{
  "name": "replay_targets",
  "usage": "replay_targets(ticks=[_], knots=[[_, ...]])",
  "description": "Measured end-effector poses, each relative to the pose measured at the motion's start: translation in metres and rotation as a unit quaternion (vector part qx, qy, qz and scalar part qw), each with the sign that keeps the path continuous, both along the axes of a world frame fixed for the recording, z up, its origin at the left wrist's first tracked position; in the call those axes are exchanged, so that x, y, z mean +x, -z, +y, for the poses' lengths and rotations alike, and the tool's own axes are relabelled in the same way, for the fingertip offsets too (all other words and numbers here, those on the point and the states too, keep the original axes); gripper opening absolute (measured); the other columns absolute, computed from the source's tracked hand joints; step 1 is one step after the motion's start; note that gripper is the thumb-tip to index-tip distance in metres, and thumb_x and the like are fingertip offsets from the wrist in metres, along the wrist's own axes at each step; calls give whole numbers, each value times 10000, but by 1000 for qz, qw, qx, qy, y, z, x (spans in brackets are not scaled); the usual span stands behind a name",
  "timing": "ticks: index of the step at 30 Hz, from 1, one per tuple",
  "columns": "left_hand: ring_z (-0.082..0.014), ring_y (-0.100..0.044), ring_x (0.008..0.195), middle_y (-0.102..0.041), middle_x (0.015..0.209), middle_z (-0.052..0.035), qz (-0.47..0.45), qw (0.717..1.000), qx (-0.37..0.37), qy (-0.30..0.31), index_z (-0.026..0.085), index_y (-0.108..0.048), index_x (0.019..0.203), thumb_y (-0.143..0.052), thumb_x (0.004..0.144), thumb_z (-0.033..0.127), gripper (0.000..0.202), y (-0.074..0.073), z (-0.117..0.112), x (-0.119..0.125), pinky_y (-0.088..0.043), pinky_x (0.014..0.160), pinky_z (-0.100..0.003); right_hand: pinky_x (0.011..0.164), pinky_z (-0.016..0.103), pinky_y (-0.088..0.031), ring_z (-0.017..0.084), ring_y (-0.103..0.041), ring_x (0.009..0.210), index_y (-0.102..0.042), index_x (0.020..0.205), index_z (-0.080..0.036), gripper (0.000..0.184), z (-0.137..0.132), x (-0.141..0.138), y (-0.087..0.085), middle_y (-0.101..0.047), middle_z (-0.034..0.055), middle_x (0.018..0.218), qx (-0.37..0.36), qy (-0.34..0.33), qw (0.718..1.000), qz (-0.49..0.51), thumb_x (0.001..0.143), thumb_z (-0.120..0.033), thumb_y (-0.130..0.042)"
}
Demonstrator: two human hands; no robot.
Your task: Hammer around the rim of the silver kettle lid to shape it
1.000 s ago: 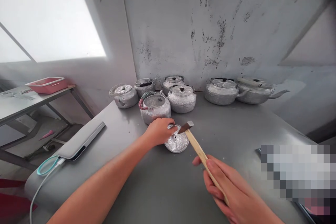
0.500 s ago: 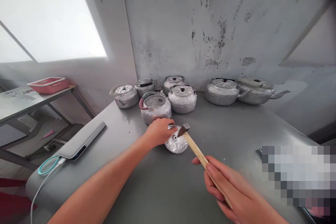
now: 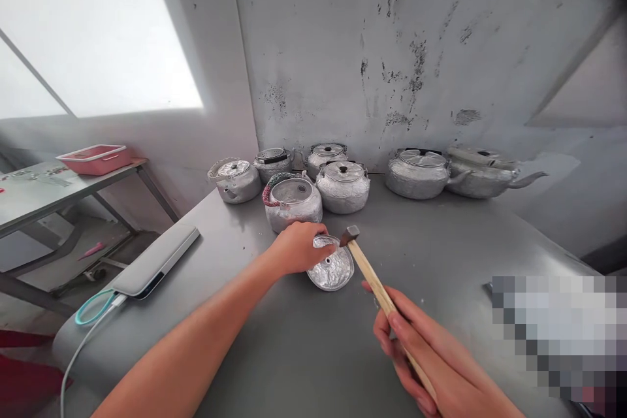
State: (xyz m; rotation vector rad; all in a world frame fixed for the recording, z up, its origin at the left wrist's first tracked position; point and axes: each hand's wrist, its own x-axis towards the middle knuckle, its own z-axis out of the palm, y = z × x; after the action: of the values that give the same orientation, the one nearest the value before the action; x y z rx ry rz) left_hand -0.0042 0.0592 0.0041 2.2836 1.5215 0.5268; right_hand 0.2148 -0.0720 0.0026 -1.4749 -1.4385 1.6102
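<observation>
My left hand (image 3: 301, 247) grips the far left edge of a round, crinkled silver kettle lid (image 3: 332, 274), thumb on its face; a small hole shows near its middle. My right hand (image 3: 406, 339) is wrapped round the wooden handle of a hammer (image 3: 375, 284). The dark metal head hangs over the lid's right edge. Just behind the left hand stands a lidless kettle (image 3: 294, 209) with a red and green wrapped handle, its inside showing. Close beside it on the right is a lidded kettle (image 3: 343, 192) with a black knob.
Along the wall stand more dented kettles, among them one at the left (image 3: 238, 186) and two with long spouts at the right (image 3: 416, 179). A grey power bank (image 3: 157, 261) with a cable lies at the left. A pink basket (image 3: 98, 160) sits on a side table. Something pixelated covers the right edge.
The hammer head has shifted slightly right and up, off the lid's middle. My left thumb now lies further across the lid, which has turned or tilted a little. The view has moved slightly.
</observation>
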Motion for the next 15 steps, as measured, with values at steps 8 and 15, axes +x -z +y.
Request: replay_targets(ticks=[8,15], knots=[[-198,-650,797,-724,917,-28,-67,997,-31,1,182,-691,1019,-710,747,366,329,0,1,-4,-443,649,-261,321,184,-306,47,-350,306,-483,949,-264,429,4,5,14,-583,-62,659,32,20,998,-54,999,-620,-248],[-153,-564,636,-628,693,13,-71,995,-74,12,172,-634,786,-615,846,398,235,-6,-3,-3,-343,525,-253,381,217,-301,99,-300,394,-426,790,-267,362,7,12,4,-320,-104,496,82,28,986,-143,1015,-531,-321]])
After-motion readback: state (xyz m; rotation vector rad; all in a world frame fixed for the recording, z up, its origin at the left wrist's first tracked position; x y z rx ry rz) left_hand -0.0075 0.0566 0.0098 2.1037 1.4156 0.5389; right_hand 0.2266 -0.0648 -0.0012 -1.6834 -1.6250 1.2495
